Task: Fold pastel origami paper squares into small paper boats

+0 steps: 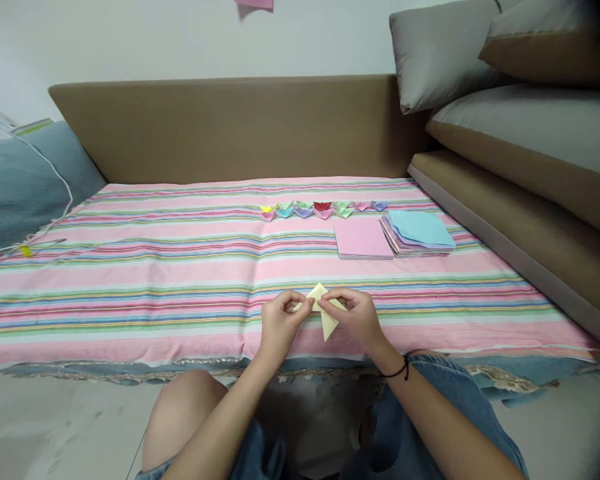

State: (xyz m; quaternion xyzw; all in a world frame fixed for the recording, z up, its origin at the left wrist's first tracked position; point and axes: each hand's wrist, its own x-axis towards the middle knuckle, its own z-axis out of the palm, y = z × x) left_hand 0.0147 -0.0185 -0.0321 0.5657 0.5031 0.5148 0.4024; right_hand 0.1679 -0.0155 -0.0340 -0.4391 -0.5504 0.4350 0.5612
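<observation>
Between my two hands is a pale yellow sheet of origami paper [329, 325], folded into pointed flaps, one tip up and one hanging down. My left hand [284, 321] pinches its left side between thumb and fingers. On the other side my right hand [356, 319] grips the paper the same way, thumb against the middle. Fingers cover part of the folds. The paper is held just above the striped cloth [180, 270], near the front edge. Farther back stand several small folded paper boats [323, 211] in various colours, in two rows.
A pink paper stack [363, 239] lies beside a mixed-colour stack with light blue on top [423, 229]. Grey-brown cushions [530, 133] pile up at the right. A brown backboard [240, 130] rises behind the cloth. At the left, a white cable [55, 170] crosses a blue cushion [25, 180].
</observation>
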